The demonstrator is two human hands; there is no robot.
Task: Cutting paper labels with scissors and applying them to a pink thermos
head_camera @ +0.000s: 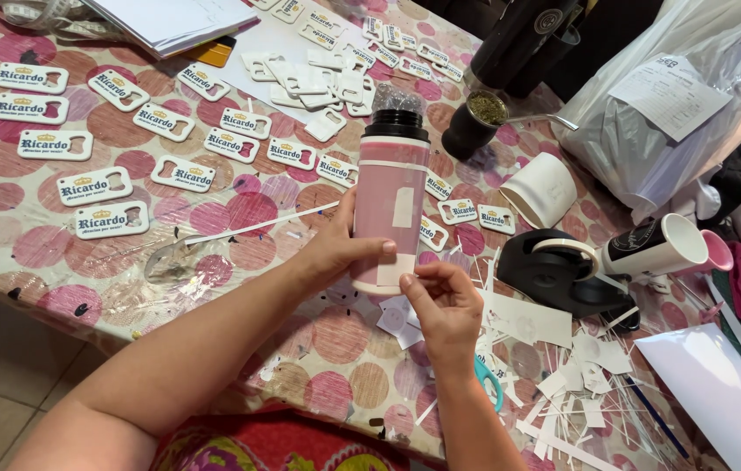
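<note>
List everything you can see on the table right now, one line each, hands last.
bottle: one, pink, black cap, table centre, upright
bottle-opener tags: many, white, table left and top
tape dispenser: one, black, right of bottle
paper scraps: many, white, lower right
dark cup with metal straw: one, behind bottle
plastic bag: one, clear, top right
scissors: one, teal handle, mostly hidden
left hand: grips bottle
right hand: fingers at bottle base

Left of the pink bottle [390, 201], many small white rectangular tags [96, 185] with dark print lie in rows. To its right stands a grey plastic bag [641, 131] bearing a white paper label [669, 94].
</note>
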